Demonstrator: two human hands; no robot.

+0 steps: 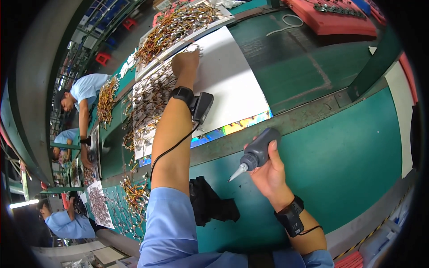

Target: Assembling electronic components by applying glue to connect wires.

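Note:
My right hand is wrapped round a dark grey squeeze bottle. The bottle is tilted, its pale tapered nozzle pointing down and left over the green mat. My left hand reaches to the far part of a white sheet, its fingers bent closed. Whatever those fingertips hold is hidden by the hand. Beside it, rows of small parts with brown and yellow wires cover the left side of the sheet. Both wrists wear black strapped devices with cables.
A white tray heaped with wired parts stands beyond the sheet. A black cloth lies on the green mat. More wired parts lie left of my left arm. A red foam block is at far right. Co-workers sit at left.

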